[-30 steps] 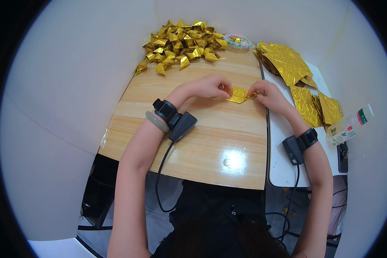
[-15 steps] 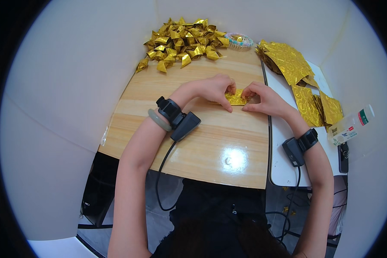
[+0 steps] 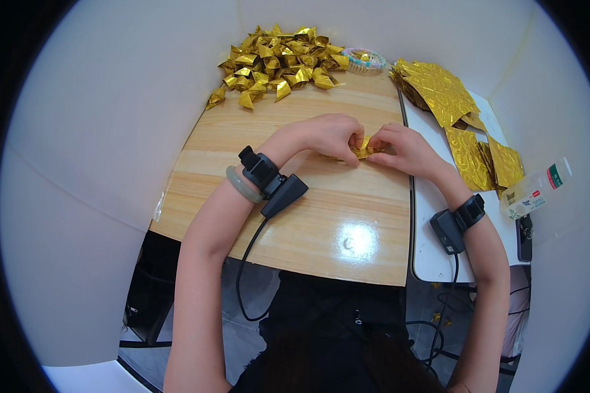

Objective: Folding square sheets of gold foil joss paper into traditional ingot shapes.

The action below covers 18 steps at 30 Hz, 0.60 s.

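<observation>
Nearest the camera: both forearms come in from the lower edge, each with a black wrist device [image 3: 272,183] strapped on and a cable trailing down; the left wrist also carries a pale green bangle [image 3: 241,187].

Mid-desk: left hand [image 3: 328,135] and right hand [image 3: 400,147] meet over the wooden desk [image 3: 308,223], fingertips drawn together. Both pinch one small gold foil piece [image 3: 364,149] between thumbs and fingers (most of the piece is hidden by the fingers, so its fold shape cannot be told). The piece sits at or just above the desk surface, roughly at the desk's right-centre.

To the right: a white side surface [image 3: 426,255] abutting the desk, with flat gold foil sheets [image 3: 469,157] lying on it and a clear plastic bottle [image 3: 534,191] on its side near the far right.

Far edge: a heap of folded gold foil pieces [image 3: 278,65] against the white wall; just right of it, a small pastel bead ring [image 3: 365,59], and beyond that a larger stack of gold sheets [image 3: 436,88].
</observation>
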Tool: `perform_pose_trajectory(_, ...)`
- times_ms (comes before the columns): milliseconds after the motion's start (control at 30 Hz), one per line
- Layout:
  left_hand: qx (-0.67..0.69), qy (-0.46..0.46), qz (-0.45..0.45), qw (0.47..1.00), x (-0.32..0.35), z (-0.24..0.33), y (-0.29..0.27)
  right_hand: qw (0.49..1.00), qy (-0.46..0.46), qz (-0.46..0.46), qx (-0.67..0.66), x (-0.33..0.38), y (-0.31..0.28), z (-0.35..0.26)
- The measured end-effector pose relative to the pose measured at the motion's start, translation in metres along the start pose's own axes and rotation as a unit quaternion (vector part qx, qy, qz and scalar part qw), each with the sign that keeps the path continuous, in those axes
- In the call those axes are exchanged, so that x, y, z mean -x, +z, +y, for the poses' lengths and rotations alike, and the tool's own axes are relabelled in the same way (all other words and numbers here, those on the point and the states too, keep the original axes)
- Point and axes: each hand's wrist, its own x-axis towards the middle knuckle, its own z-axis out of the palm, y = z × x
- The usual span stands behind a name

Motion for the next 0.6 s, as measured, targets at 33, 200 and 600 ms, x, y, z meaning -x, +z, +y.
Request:
perform_pose_trajectory(33, -0.012, -0.001, -0.001, 1.0, 0.001, 0.0, -0.001, 1.0, -0.002, -0.002, 0.005, -0.001, 0.0, -0.001)
perform_pose_trajectory(200, 0.04, -0.025, 0.003, 0.999, -0.001, -0.013, -0.003, 0.999, 0.023, 0.022, -0.008, -0.003, 0.005, 0.004)
perform_pose_trajectory(600, 0.181, -0.064, 0.055, 0.98, -0.007, -0.038, 0.001, 0.971, 0.14, 0.057, -0.187, -0.007, 0.018, 0.015)
